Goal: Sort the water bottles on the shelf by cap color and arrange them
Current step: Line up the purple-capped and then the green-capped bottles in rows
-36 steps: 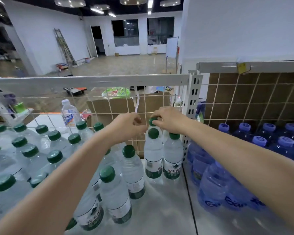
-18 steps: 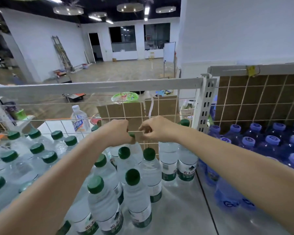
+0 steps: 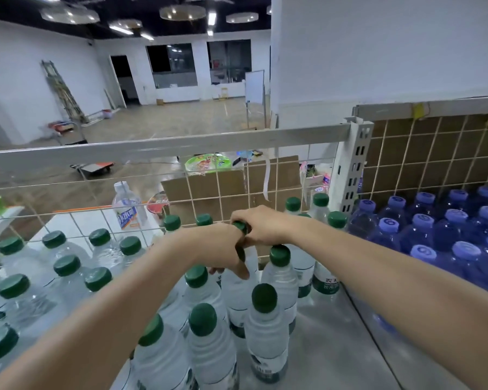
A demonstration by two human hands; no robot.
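Note:
Several clear bottles with green caps (image 3: 66, 265) stand on the grey shelf (image 3: 327, 358) to the left of the upright post. Blue bottles with lilac caps (image 3: 423, 220) fill the section to the right. My left hand (image 3: 217, 249) wraps around the neck of a green-capped bottle (image 3: 234, 288) near the wire back. My right hand (image 3: 261, 230) closes over the green cap (image 3: 240, 226) of a bottle right behind it. The two hands touch. More green-capped bottles (image 3: 264, 319) stand in front of the hands.
A wire grid back panel (image 3: 217, 192) and a metal rail (image 3: 164, 146) bound the shelf's far side. A perforated white post (image 3: 352, 164) separates the two sections. Behind the grid are cardboard boxes (image 3: 223, 187) and a lone white-capped bottle (image 3: 126, 206).
Both hands have shifted left along the back row, away from the post. The two bottles by the post now stand free of the hands. The camera view has swung to the left.

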